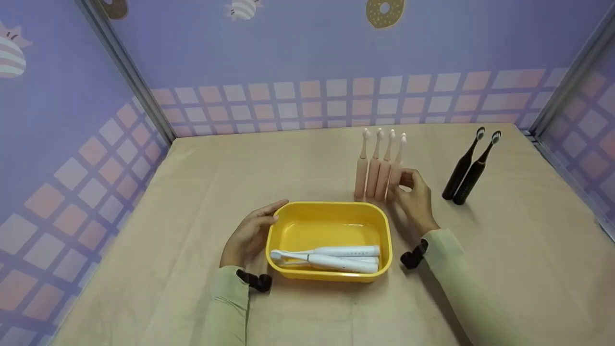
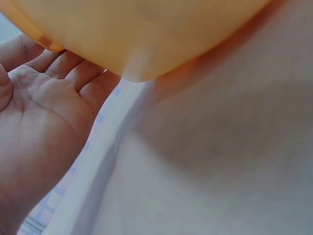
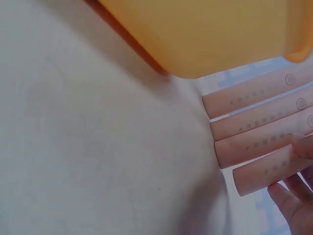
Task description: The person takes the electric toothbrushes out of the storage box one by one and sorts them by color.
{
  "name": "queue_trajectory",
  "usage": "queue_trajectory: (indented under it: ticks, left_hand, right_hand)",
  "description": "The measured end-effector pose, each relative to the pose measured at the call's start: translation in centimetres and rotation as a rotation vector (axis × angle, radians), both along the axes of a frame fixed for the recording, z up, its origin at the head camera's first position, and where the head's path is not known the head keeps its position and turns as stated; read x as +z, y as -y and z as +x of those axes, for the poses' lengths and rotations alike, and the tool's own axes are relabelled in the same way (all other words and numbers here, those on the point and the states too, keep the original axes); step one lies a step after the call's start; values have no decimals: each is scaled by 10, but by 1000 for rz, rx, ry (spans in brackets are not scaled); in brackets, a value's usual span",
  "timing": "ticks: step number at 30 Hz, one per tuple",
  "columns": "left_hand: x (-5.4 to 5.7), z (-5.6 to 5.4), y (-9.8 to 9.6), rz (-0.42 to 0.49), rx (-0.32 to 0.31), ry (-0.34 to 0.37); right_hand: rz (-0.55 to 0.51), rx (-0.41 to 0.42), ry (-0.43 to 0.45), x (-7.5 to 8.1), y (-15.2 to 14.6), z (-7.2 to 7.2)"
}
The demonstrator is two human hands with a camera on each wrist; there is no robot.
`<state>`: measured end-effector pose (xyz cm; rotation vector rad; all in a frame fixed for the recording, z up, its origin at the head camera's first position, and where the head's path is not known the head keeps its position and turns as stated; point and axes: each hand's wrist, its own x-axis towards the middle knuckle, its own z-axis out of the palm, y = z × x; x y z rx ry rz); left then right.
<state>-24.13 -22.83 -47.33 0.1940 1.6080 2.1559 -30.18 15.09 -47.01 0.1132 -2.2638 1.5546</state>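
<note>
My left hand (image 1: 250,235) rests against the left side of a yellow bin (image 1: 331,205). Its thumb touches the rim, and the fairly straight fingers reach along the outside; their tips are hidden in the left wrist view. Inside the bin, several white electric toothbrushes (image 1: 343,263) lie along the near wall. Behind the bin's right end stands a row of pink electric toothbrushes (image 1: 361,178). With thumb and fingers, my right hand (image 1: 415,199) pinches the rightmost pink electric toothbrush (image 3: 259,176), which tilts slightly and sits a little apart from its neighbours.
Two black electric toothbrushes (image 1: 471,178) stand leaning at the right of the table (image 1: 230,168). Patterned walls (image 1: 298,53) enclose the back and sides. Black wrist cameras (image 1: 259,282) sit close to the bin on both sides.
</note>
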Motion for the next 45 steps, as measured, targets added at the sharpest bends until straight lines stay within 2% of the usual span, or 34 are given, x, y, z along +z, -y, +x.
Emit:
queue_trajectory:
  ticks: [10,26,34,45]
  left_hand:
    - [1,0,0,6,-6,4]
    - [-1,-2,1,1,-12,1]
    - [-1,-1,2,-13,-35,-44]
    - [0,-1,1,-8,-19,-8]
  right_hand:
    - [28,-12,38,-3,-2,-1]
    - [0,-1,77,-4,-3,-4]
    - [38,24,95,-4,-5,-5]
    - [10,44,131,-5,-7,-6]
